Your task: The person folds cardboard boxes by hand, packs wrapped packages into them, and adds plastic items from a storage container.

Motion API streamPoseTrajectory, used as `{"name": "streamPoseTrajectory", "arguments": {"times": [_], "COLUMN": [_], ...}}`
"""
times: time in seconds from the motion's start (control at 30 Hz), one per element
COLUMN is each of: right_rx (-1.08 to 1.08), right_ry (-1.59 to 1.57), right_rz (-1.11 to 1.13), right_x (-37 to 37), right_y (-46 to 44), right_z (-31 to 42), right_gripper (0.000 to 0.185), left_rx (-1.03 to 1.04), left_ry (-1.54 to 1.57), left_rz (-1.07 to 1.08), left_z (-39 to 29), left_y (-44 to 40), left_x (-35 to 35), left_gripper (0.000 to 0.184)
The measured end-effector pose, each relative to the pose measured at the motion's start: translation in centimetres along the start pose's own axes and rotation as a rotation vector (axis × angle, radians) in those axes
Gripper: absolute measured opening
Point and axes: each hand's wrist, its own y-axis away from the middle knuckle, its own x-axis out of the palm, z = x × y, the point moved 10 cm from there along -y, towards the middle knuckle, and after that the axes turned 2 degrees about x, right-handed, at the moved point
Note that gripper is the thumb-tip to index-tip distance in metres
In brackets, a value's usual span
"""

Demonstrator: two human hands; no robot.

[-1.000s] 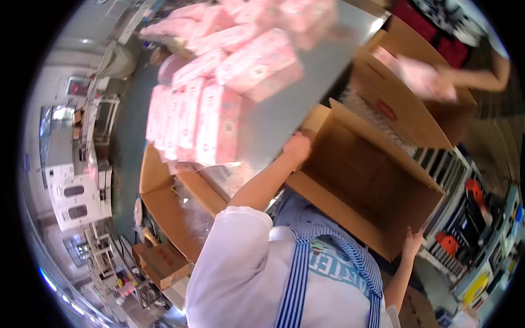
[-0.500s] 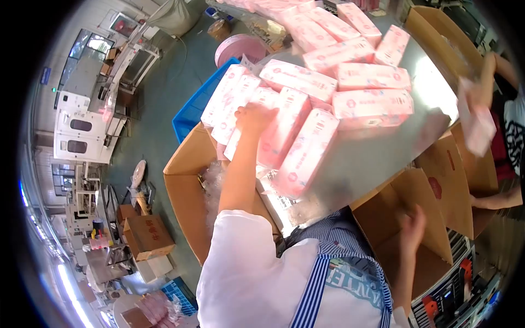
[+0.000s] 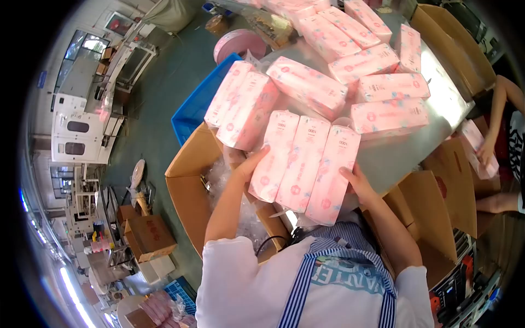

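Three pink-and-white tissue packs [image 3: 302, 164] stand side by side in a row at the near edge of the metal table [image 3: 383, 150]. Against the left side of this row presses my left hand [image 3: 252, 165]. My right hand [image 3: 358, 181] grips the row's right side, thumb on top of the end pack. Both hands are closed around the row, squeezing it between them; the far fingers are partly hidden. Two more packs [image 3: 249, 112] lie just beyond on the left, and another pack [image 3: 307, 85] lies behind the row.
Several tissue packs [image 3: 391, 117] cover the table's far and right parts. An open carton [image 3: 188, 164] holding clear plastic is at left, beside a blue crate [image 3: 191, 106]. Another open carton [image 3: 421, 210] is at right. A co-worker's hand [image 3: 485, 153] holds a pack at far right.
My right hand has come up from the right carton to the packs. My left hand has moved nearer, and three packs now stand squeezed together between both hands. The co-worker's pack has moved lower.
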Motion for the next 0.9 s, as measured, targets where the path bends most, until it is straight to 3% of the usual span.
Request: {"name": "streamPoseTrajectory", "arguments": {"times": [0.03,0.13,0.17,0.23,0.3,0.4,0.53,0.57,0.7,0.73,0.77,0.83,0.87,0.9], "right_rx": [-0.002,0.031,0.072,0.106,0.315,0.218,0.167,0.164,0.176,0.180,0.188,0.192,0.182,0.174], "right_ry": [-0.005,0.062,-0.001,-0.078,0.017,-0.127,-0.343,-0.394,-0.552,-0.588,-0.625,-0.650,-0.598,-0.543], "right_rz": [-0.015,0.037,0.051,0.050,0.099,-0.090,-0.307,-0.348,-0.409,-0.414,-0.417,-0.440,-0.482,-0.521], "right_x": [-0.3,-0.1,0.4,-0.5,-3.4,-11.9,-23.7,-25.4,-28.7,-29.3,-29.9,-31.1,-32.3,-33.3], "right_y": [0.7,3.5,5.4,8.7,12.6,19.3,29.5,30.8,31.3,30.3,29.0,25.8,24.0,22.1], "right_z": [0.3,2.6,4.1,6.6,6.1,5.4,0.4,-0.8,-6.7,-8.7,-11.1,-16.6,-20.4,-24.2], "right_gripper": [0.073,0.078,0.075,0.073,0.065,0.063,0.055,0.054,0.046,0.044,0.042,0.039,0.042,0.048], "left_rx": [-0.008,0.283,0.139,0.121,0.109,0.184,-0.222,-0.228,-0.550,-0.437,-0.317,0.276,0.467,0.516], "left_ry": [-0.009,-0.297,-0.324,-0.378,-0.491,-0.880,-1.236,-1.244,-1.128,-1.262,-1.390,-1.854,-1.953,-2.003], "left_rz": [0.010,-0.232,-0.135,-0.006,0.132,0.386,0.669,0.682,0.766,0.812,0.860,0.513,0.255,0.218], "left_z": [0.1,-4.4,-4.2,-6.1,-7.0,-5.9,4.6,6.3,16.9,18.9,21.6,23.5,22.7,23.3], "left_y": [0.6,3.5,3.5,5.1,4.9,6.3,3.2,2.0,-3.5,-6.2,-10.0,-15.4,-14.7,-13.0], "left_x": [0.6,1.4,2.1,5.8,10.3,22.6,35.2,37.8,44.4,45.4,45.2,43.3,41.9,41.3], "left_gripper": [0.075,0.074,0.079,0.078,0.077,0.080,0.084,0.084,0.062,0.059,0.068,0.060,0.064,0.067]}}
